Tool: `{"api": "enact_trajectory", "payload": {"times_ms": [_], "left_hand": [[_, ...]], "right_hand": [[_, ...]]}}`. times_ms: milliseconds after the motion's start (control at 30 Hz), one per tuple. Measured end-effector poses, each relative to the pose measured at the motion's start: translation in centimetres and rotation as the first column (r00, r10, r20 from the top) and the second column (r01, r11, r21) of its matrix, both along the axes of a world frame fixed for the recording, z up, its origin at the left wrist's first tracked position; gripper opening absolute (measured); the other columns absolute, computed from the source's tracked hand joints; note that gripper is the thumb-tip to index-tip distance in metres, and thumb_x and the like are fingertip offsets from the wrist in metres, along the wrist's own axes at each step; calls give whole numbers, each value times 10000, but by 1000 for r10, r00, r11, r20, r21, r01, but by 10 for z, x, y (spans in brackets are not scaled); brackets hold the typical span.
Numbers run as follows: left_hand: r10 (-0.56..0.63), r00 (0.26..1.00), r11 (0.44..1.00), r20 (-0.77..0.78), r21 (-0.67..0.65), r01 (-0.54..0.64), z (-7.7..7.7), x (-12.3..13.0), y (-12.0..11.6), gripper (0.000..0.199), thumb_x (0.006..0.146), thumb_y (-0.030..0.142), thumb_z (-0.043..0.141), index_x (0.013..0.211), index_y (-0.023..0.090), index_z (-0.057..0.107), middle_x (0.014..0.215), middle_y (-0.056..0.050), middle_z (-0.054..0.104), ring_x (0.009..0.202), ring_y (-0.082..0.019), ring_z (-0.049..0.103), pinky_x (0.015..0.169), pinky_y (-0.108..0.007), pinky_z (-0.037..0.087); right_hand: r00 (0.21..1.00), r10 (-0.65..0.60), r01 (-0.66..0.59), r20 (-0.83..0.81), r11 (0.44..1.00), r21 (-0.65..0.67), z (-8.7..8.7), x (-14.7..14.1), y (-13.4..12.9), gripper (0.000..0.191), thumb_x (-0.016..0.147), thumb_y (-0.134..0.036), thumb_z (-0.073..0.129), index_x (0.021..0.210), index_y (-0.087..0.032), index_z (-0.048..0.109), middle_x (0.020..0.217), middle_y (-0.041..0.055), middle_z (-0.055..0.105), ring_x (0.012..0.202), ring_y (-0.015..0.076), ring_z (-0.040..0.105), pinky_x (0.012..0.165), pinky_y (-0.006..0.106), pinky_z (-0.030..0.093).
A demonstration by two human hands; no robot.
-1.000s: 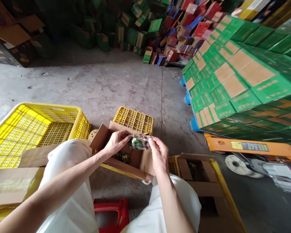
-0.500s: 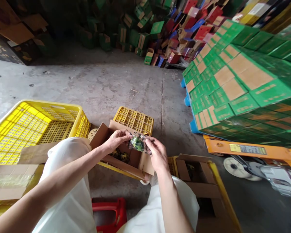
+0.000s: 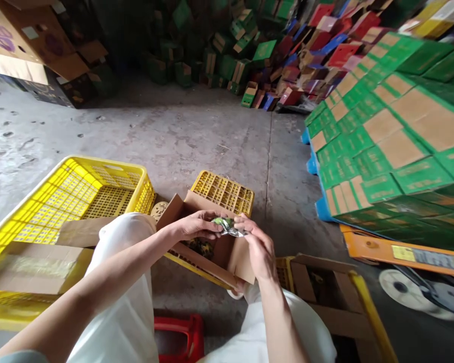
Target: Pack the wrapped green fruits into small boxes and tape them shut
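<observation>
A small clear plastic packet (image 3: 227,225) with something green inside is stretched between my two hands. My left hand (image 3: 200,225) pinches its left end, fingers closed on it. The fingers of my right hand (image 3: 258,244) are closed on the right end. Directly below is an open cardboard box (image 3: 202,267), flaps spread, with several dark and yellowish packets at its bottom. The box sits on a yellow crate (image 3: 225,191) whose slotted part shows behind it.
A large yellow crate (image 3: 109,174) stands at left beside a taped carton (image 3: 41,267). At right are another open carton (image 3: 340,317), stacked green boxes (image 3: 393,136) and an orange pallet jack (image 3: 401,252). A red stool (image 3: 196,333) is between my knees.
The packet has turned and looks narrower, with a shiny twisted edge showing. My fingers have shifted on it. The whole view has swung left, so things appear further right.
</observation>
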State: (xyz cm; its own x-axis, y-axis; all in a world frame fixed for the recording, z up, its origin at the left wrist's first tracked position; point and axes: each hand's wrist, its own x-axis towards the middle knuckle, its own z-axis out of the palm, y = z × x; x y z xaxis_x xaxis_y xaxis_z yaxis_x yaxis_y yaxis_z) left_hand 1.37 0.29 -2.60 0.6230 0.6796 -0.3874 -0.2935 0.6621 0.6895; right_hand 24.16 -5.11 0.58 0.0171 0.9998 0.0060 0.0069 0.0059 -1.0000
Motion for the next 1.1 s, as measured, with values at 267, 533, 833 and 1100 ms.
{"api": "enact_trajectory", "payload": {"times_ms": [267, 533, 833, 1100], "left_hand": [[85, 996, 973, 15, 213, -86, -1, 4, -7, 967, 581, 118, 1048, 1473, 268, 706, 1189, -76, 795, 1065, -235, 764, 923, -297, 578], [142, 990, 989, -22, 47, -141, -5, 4, -3, 419, 693, 405, 1042, 927, 140, 817, 938, -83, 803, 823, -186, 757, 784, -281, 606], [269, 962, 960, 36, 67, -271, -8, 13, -5, 491, 719, 507, 1014, 874, 176, 686, 860, -1, 736, 713, -137, 713, 692, -266, 637], [257, 965, 965, 45, 30, -259, -2, 14, -5, 504, 724, 495, 1021, 1018, 171, 771, 928, -36, 791, 761, -163, 764, 730, -284, 667]], "right_hand": [[992, -106, 119, 68, 963, -241, -13, -1, -4, 472, 814, -624, 877, 1146, -289, 858, 1196, 73, 840, 1122, 318, 750, 981, 432, 596], [985, -169, 171, 27, 966, -194, -11, 2, 0, 400, 827, -587, 866, 1060, -262, 880, 1106, 74, 864, 990, 286, 774, 910, 419, 603], [988, -123, 88, -93, 946, -312, -11, -1, -1, 510, 799, -618, 910, 1200, -310, 842, 1240, 65, 847, 1121, 300, 787, 937, 397, 619], [983, -163, 126, -83, 931, -341, -17, -1, 1, 549, 774, -676, 901, 1128, -258, 860, 1141, 70, 863, 1026, 285, 797, 842, 372, 628]]}}
